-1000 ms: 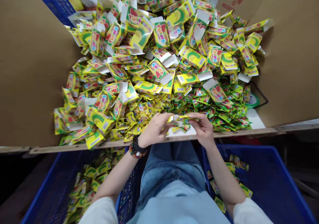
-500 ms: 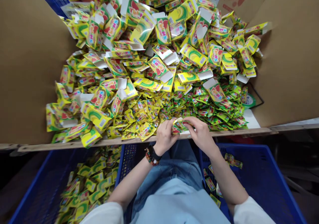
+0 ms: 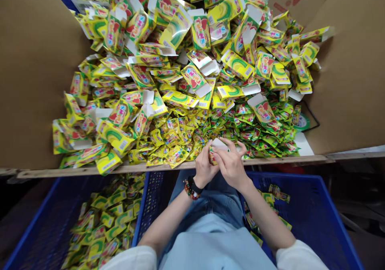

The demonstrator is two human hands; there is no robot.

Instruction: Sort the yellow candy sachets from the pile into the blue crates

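Note:
My left hand (image 3: 205,166), with a beaded bracelet and a black band on its wrist, is closed around a small candy box (image 3: 212,156) at the table's front edge. White flaps stand up at the box's top. My right hand (image 3: 231,164) is against the box from the right, thumb and fingers at its open end, hiding much of it. Whether a sachet is inside cannot be made out. Just beyond my hands lie yellow sachets (image 3: 173,136) to the left and green sachets (image 3: 255,136) to the right.
Printed cardboard boxes (image 3: 177,25), many with open flaps, are heaped behind the sachets. Brown cardboard walls (image 3: 355,73) flank the heap. Below the wooden edge (image 3: 156,167), a left blue crate (image 3: 39,222) holds many boxes; a right blue crate (image 3: 313,214) holds several packs.
My right hand has moved left and closed in on the box, and the box's white flaps now show more. Some yellow-green packs have appeared in the right crate.

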